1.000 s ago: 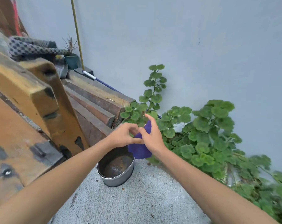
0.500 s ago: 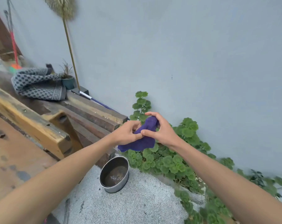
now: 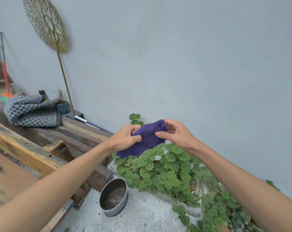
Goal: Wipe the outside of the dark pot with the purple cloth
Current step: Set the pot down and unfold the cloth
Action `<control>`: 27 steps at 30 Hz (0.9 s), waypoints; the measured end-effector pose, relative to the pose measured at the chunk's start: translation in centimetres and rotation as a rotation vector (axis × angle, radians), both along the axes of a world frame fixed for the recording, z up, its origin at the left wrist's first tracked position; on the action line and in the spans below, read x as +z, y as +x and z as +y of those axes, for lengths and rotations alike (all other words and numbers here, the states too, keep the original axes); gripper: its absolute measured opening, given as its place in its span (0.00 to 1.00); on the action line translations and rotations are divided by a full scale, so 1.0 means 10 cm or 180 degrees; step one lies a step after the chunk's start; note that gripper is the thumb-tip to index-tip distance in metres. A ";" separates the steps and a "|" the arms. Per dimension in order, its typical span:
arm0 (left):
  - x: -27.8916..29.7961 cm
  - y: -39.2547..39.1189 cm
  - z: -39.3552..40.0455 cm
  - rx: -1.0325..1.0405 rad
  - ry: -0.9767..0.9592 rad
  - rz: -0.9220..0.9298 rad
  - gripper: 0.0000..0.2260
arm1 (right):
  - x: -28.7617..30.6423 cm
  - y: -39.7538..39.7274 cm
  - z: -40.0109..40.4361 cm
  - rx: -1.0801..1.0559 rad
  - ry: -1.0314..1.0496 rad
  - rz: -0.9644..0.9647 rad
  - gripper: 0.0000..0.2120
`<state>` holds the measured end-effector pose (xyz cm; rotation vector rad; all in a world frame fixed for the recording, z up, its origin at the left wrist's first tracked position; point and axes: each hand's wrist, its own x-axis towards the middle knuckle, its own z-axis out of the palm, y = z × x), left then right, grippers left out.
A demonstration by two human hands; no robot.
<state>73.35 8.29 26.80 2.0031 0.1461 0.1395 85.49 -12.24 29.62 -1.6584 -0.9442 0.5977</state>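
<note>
Sitting on the gravel floor [image 3: 142, 216] beside the geranium [image 3: 162, 171]: dark pot [image 3: 113, 196], untouched. Hanging above it, purple cloth [image 3: 145, 139]. Gripping its left part, left hand [image 3: 125, 139], fingers curled together. Pinching its upper edge, right hand [image 3: 177, 136], fingers [image 3: 160, 133] partly apart.

The purple cloth [image 3: 144, 139] hides the left hand's [image 3: 125, 139] fingertips; the brooms [image 3: 5, 81] at far left are blurred.
</note>
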 end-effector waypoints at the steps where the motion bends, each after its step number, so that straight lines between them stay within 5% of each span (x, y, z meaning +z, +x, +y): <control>1: 0.02 -0.01 -0.04 -0.0027 -0.0094 -0.0034 0.08 | 0.04 -0.03 -0.03 -0.0058 0.0091 0.0057 0.08; 12: 0.14 -0.18 -0.44 -0.0655 -0.1167 -0.0095 0.18 | 0.36 -0.18 -0.33 0.0062 0.0474 0.0362 0.09; 16: 0.20 -0.14 -0.42 -0.0281 -0.0839 -0.0223 0.23 | 0.34 -0.15 -0.44 -0.0113 0.0392 0.0450 0.12; 27: 0.35 0.03 -0.46 -0.0229 -0.0020 -0.0080 0.12 | 0.20 -0.08 -0.60 -0.0583 0.0348 0.0154 0.07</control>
